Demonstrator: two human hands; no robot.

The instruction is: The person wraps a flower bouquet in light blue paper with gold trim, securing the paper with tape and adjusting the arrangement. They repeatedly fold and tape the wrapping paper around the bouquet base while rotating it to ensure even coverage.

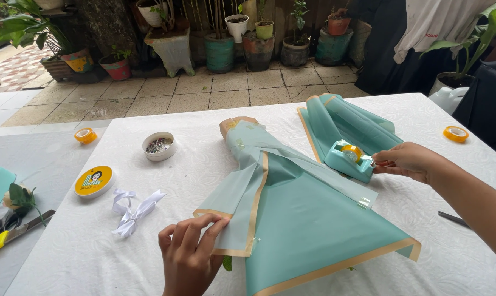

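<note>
1 teal wrapped bouquet point(292, 203) lies mid-tabletop, 1 teal tape dispenser point(349, 159) beside it. left hand point(190, 255) pinches the wrap's near fold; right hand point(407, 161) pinches tape at the dispenser. 2 loose tape rolls point(455, 133) sit near opposite edges.

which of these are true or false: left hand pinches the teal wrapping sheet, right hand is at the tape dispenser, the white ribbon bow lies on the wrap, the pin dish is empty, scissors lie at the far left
1. The left hand pinches the teal wrapping sheet: true.
2. The right hand is at the tape dispenser: true.
3. The white ribbon bow lies on the wrap: false, it lies on the white tablecloth, left of the wrap.
4. The pin dish is empty: false, it holds pins.
5. Scissors lie at the far left: true.
</note>
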